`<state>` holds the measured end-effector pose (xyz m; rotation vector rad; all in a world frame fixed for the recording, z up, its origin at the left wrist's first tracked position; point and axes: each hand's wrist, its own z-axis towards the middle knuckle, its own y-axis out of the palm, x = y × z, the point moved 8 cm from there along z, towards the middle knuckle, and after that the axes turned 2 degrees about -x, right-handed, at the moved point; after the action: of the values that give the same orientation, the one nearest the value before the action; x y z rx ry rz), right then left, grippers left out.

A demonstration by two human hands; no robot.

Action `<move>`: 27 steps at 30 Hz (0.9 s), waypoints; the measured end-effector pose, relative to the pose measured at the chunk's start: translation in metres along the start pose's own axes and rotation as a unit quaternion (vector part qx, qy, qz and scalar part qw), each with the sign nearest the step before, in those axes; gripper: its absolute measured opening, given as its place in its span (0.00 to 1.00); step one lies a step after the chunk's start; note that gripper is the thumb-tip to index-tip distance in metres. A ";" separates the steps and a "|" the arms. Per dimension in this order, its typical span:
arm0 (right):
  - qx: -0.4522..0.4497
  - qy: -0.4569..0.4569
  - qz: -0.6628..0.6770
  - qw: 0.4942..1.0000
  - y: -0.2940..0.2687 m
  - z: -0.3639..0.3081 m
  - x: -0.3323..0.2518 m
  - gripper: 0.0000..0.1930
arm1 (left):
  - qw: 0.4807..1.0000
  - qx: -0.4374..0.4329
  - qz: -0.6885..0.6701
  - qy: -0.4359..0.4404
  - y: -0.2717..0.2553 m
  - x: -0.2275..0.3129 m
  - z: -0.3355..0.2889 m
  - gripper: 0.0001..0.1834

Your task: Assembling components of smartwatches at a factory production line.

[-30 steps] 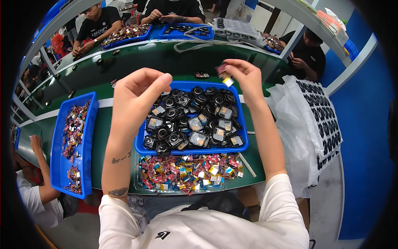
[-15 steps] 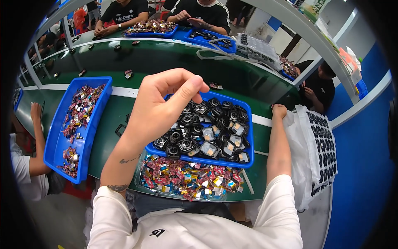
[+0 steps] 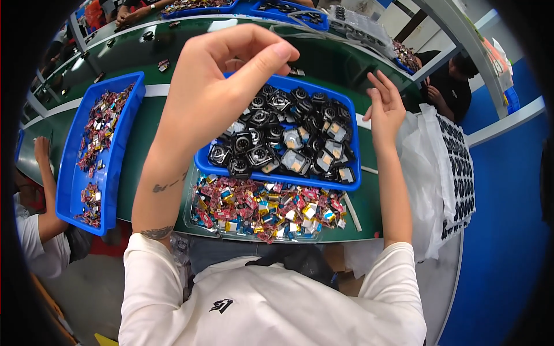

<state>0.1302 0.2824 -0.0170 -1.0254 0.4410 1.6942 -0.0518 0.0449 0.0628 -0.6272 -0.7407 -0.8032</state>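
My left hand point(image 3: 228, 81) is raised above the left rear corner of a blue tray point(image 3: 277, 177). Its fingers are curled, with the thumb pressed toward the index finger; what they hold, if anything, is hidden. Heaped in the tray are black watch cases point(image 3: 259, 154), several with pale square faces. Beyond the tray's right side my right hand point(image 3: 386, 112) is up over the green bench, fingers spread and nothing between them. Closest to my body, a clear plastic tray point(image 3: 190, 222) is full of small red circuit boards point(image 3: 271, 207) with yellow, blue and white parts.
A longer blue tray point(image 3: 109, 199) with similar boards stands at left, near a co-worker's arm point(image 3: 46, 173). White sheets of black parts point(image 3: 459, 167) are stacked at right beside plastic wrap. Across the green belt point(image 3: 208, 55) are more trays and people. Metal posts frame the bench.
My right hand's fingers have gone from pinched together to spread. The left hand stays curled. My view has tilted, so the bench sits higher in the picture.
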 end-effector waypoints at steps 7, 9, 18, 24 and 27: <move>-0.131 0.001 -0.002 0.991 0.032 -0.071 -0.052 0.29 | 0.999 0.012 0.017 0.025 -0.001 0.012 -0.004 0.10; -0.138 -0.070 0.003 0.988 0.039 -0.083 -0.054 0.30 | 1.000 0.002 0.018 0.020 -0.001 0.012 -0.004 0.10; -0.226 -0.135 -0.051 0.963 0.074 -0.116 -0.081 0.21 | 0.991 -0.008 -0.114 -0.074 0.007 0.014 -0.011 0.08; -0.431 -0.307 -0.140 0.837 0.135 -0.153 -0.113 0.09 | 0.993 -0.039 -0.091 -0.071 0.012 0.017 -0.011 0.08; -0.456 -0.310 -0.231 0.802 0.159 -0.165 -0.102 0.11 | 0.993 -0.047 -0.075 -0.083 0.014 0.009 -0.009 0.09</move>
<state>0.0615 0.0446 -0.0581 -1.0098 -1.0844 1.6426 -0.0335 0.0421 0.0612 -0.7351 -0.9141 -0.9368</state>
